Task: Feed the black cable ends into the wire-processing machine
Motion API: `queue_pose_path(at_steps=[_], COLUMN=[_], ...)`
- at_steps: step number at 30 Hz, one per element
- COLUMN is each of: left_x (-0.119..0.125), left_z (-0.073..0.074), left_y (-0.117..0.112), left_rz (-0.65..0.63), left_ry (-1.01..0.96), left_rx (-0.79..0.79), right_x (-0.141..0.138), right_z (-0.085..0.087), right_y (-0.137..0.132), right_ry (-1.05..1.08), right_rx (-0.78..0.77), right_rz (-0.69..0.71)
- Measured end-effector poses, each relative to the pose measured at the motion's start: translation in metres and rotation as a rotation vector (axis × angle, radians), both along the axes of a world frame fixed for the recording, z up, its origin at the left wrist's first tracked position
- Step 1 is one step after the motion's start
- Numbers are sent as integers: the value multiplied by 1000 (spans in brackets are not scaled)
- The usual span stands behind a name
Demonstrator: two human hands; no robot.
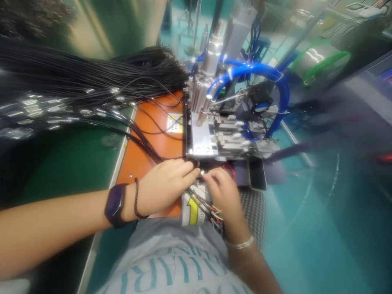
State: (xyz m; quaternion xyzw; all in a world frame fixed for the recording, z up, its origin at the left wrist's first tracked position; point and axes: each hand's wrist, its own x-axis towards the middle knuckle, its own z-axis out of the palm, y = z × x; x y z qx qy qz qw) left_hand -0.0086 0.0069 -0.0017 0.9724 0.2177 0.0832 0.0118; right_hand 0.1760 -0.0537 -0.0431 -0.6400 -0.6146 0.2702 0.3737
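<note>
My left hand (167, 179) reaches in from the left with fingers bent together, its tips meeting at the front edge of a metal fixture (202, 141). Close beside it, my right hand (225, 190) is closed in a pinch. A small silvery piece (202, 173) shows at the right fingertips; its kind is too small to tell. What the left fingers hold is hidden. Black cables (143, 141) pass beneath my left hand. Below the hands, a bundle ends in thin coloured wires (216, 214), lying by a white pack with a yellow arrow (192, 210).
A large heap of black cables (122, 75) with silvery ends lies to the left. Blue air tubes (283, 92) arch over the machine's cylinder (211, 53). A phone (256, 173) rests right of the hands. A green-rimmed spool (321, 61) stands at the back right.
</note>
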Motion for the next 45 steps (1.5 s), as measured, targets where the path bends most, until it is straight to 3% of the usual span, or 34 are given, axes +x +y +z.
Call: queue_pose_path(at_steps=[3, 9, 15, 23, 28, 35, 40, 45], left_x=[-1, 0, 2, 2, 3, 4, 6, 13], left_z=[-7, -8, -6, -8, -10, -12, -9, 0], left_y=[4, 6, 3, 2, 1, 0, -1, -3], left_rz=[-33, -45, -6, -15, -22, -24, -1, 19], left_ry=[-19, 15, 41, 58, 36, 76, 116, 172], left_rx=[35, 48, 74, 68, 86, 140, 133, 118], right_x=[7, 8, 2, 1, 0, -1, -1, -2], right_z=[1, -4, -9, -4, -11, -12, -9, -15], right_y=[1, 4, 6, 8, 11, 10, 11, 16], right_ry=[91, 338, 369, 309, 354, 379, 327, 429], right_rx=[-109, -298, -267, -236, -240, -115, -140, -218], right_rz=[43, -24, -89, -117, -126, -144, -153, -143])
